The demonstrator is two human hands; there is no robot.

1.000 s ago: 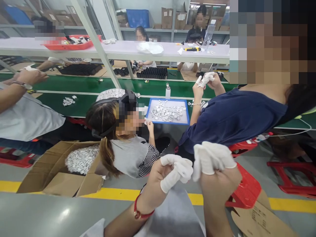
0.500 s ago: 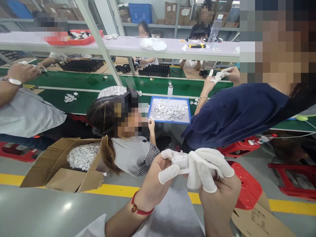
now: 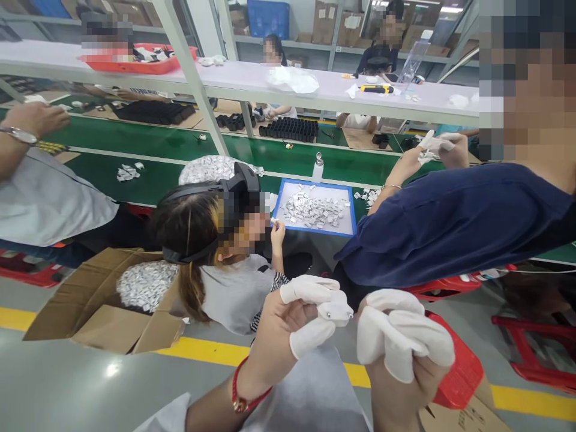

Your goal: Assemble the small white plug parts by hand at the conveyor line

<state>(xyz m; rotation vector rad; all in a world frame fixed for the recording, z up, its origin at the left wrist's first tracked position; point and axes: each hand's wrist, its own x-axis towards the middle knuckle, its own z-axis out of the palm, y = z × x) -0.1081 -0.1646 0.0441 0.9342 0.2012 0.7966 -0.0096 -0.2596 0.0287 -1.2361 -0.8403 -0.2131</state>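
My left hand [image 3: 292,321], with white finger cots on its fingertips, pinches a small white two-pin plug [image 3: 335,311]. The plug's metal pins face toward me and to the right. Just right of it, a little apart from the plug, is my right hand [image 3: 402,348], also in white finger cots. Its fingers are bent closed around a folded white cloth [image 3: 372,336], which is partly hidden among the cots.
A seated person in a headset [image 3: 207,222] is in front of me, near a blue-rimmed tray [image 3: 278,201] of small white parts. An open carton [image 3: 72,294] stands at left. A person in a navy shirt [image 3: 450,222] and a red stool [image 3: 463,360] are at right.
My right hand has moved right with the cloth, away from the plug. My left hand has turned the plug, so its pins point toward me instead of up.
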